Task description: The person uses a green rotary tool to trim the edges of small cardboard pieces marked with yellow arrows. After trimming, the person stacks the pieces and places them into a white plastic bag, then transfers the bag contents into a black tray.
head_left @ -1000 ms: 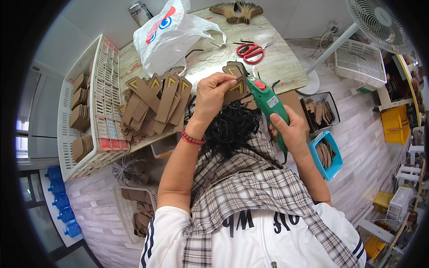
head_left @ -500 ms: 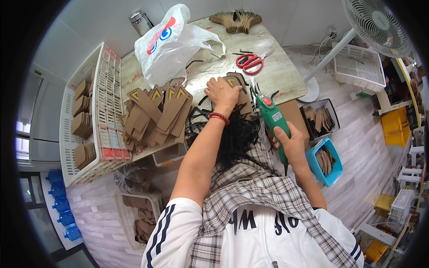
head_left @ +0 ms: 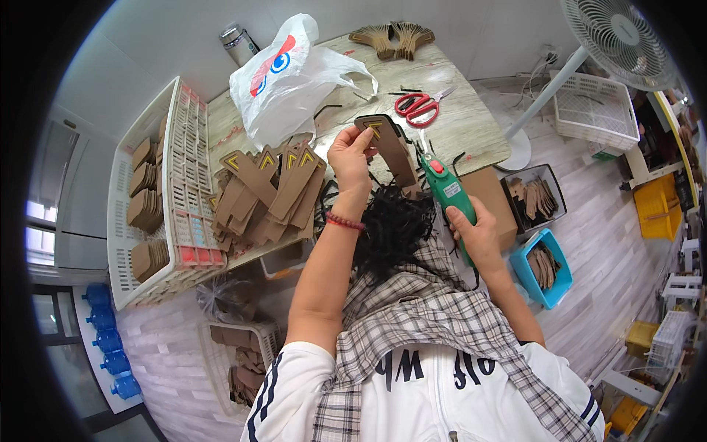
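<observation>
My left hand (head_left: 349,158) pinches a brown strip (head_left: 395,156) near its end with a yellow chevron, raised at a tilt over the table. Black trim runs along the strip's edge. In my right hand (head_left: 477,230) is a pair of green electric scissors (head_left: 451,193) with a red button, its metal tip pointing up the table beside the strip. A tangle of black trimmings (head_left: 394,228) lies below the strip, at the table edge and over the plaid apron (head_left: 412,306). Left of my left hand sits a loose heap of brown strips (head_left: 269,193) with yellow chevrons.
A white crate (head_left: 166,243) with stacked brown pieces stands at the left. Red-handled scissors (head_left: 418,110), a plastic bag (head_left: 283,103) and fanned brown pieces (head_left: 390,40) lie on the table (head_left: 449,74). A blue bin (head_left: 541,269), a cardboard box (head_left: 490,199) and a fan (head_left: 618,33) are right.
My left hand has lifted the brown strip's chevron end off the table and now pinches it. The electric scissors stay in my right hand, nearly in place.
</observation>
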Available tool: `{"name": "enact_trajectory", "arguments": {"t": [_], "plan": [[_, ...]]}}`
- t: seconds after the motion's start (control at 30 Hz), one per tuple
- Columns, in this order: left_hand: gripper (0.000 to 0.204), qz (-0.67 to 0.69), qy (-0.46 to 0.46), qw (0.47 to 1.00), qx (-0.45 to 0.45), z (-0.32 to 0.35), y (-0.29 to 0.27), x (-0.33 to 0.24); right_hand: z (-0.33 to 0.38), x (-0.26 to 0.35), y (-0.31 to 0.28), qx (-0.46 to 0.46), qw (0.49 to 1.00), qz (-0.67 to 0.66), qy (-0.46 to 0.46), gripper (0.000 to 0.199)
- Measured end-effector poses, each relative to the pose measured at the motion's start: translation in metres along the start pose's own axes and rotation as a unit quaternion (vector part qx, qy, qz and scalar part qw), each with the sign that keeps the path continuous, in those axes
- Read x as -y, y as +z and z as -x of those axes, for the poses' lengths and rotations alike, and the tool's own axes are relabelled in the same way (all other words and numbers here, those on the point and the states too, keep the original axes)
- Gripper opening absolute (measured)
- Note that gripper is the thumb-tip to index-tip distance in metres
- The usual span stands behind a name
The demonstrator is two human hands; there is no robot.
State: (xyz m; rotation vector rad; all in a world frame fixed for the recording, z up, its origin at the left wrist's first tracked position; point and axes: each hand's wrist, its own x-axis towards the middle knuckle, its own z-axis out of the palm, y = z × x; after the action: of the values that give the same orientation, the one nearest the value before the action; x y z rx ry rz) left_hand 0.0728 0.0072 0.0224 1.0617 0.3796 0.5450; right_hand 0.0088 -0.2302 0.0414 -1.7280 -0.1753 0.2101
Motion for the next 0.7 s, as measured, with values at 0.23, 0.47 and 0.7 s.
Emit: {"name": "enact_trajectory", "arguments": {"t": [0.23, 0.47, 0.7], "plan": [[0.007, 0.065, -0.017, 0.998, 0.018, 0.023, -0.003, -0.022, 0.007, 0.011, 0.006, 0.022, 1.000, 0.010, -0.006, 0.034], [0.008, 0.080, -0.020, 0.996, 0.021, 0.039, 0.006, -0.016, 0.007, 0.013, 0.003, 0.036, 0.999, -0.002, -0.008, 0.035], [0.005, 0.048, -0.033, 0.998, 0.023, 0.047, 0.005, -0.015, 0.010, 0.017, 0.001, 0.044, 0.999, 0.000, 0.007, 0.036]]}}
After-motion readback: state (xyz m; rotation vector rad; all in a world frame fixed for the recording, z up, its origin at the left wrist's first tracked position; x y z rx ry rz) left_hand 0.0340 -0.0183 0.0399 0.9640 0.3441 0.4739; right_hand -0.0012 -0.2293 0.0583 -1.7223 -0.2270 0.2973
